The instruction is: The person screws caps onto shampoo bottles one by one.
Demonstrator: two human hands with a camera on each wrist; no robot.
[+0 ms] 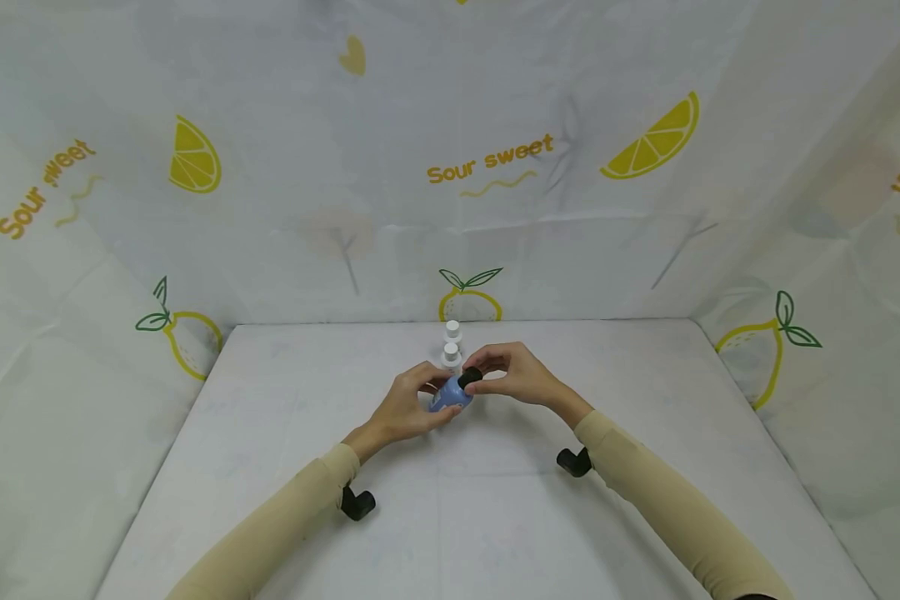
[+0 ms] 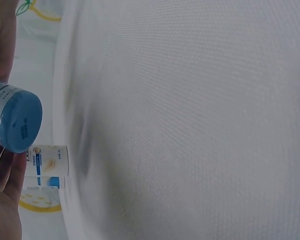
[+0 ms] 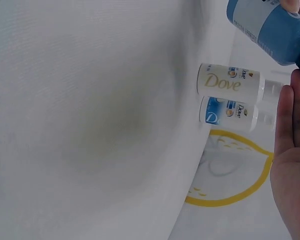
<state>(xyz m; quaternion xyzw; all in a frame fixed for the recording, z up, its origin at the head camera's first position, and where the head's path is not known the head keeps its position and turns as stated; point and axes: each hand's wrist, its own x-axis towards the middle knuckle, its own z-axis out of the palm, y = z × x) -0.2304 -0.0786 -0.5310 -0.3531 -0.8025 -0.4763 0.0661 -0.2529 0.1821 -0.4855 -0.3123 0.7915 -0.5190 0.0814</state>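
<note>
A blue bottle (image 1: 450, 394) with a black cap (image 1: 470, 379) is tilted above the white table, its cap end toward the upper right. My left hand (image 1: 407, 406) grips the bottle's body, thumb along the near side. At the cap, my right hand (image 1: 516, 372) pinches with thumb and fingers. The left wrist view shows the flat blue bottle base (image 2: 24, 121) turned to the camera. Just behind the hands stand two white Dove bottles, the nearer one (image 3: 229, 82) with gold lettering and the farther one (image 3: 227, 111) with a blue patch on its label.
The white cloth-covered table (image 1: 450, 533) ends at a back edge just past the Dove bottles. Behind and at both sides hangs a white curtain (image 1: 390, 250) printed with lemons. Black wrist mounts (image 1: 357, 503) stick out below both sleeves.
</note>
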